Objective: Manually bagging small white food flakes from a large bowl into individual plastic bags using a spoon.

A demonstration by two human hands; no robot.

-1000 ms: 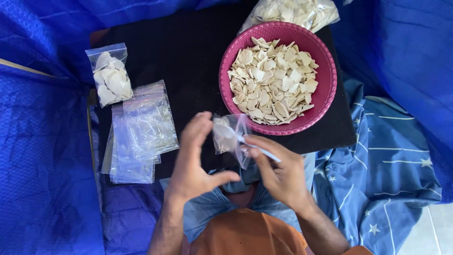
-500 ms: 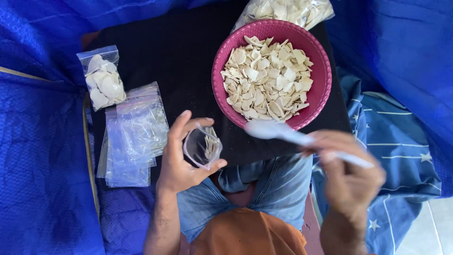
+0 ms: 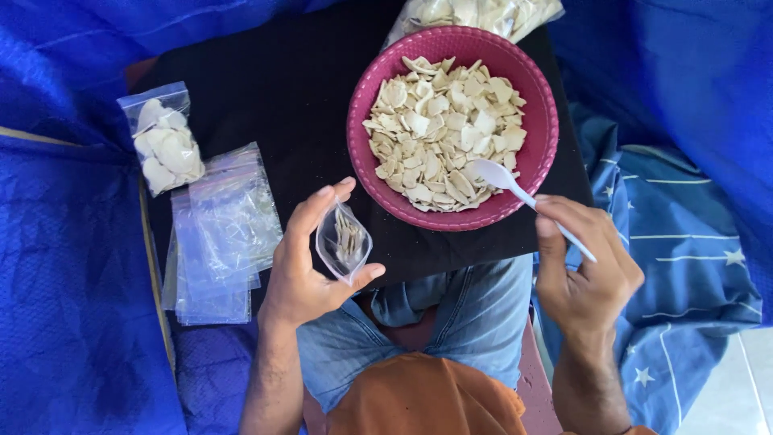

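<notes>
My left hand holds a small clear zip bag open between thumb and fingers; a few pale chips lie inside it. My right hand grips a white plastic spoon by its handle, and the spoon's bowl rests on the chips at the near right of the pink bowl. The bowl is heaped with pale, flat chips and stands on a black board over my lap.
A stack of empty clear zip bags lies at the board's left. A filled, sealed bag of chips sits behind the stack. A large clear bag of chips lies behind the bowl. Blue cloth surrounds everything.
My right hand has let go of the small bag and swung the spoon out to the right, then into the bowl. The left hand now holds the bag alone.
</notes>
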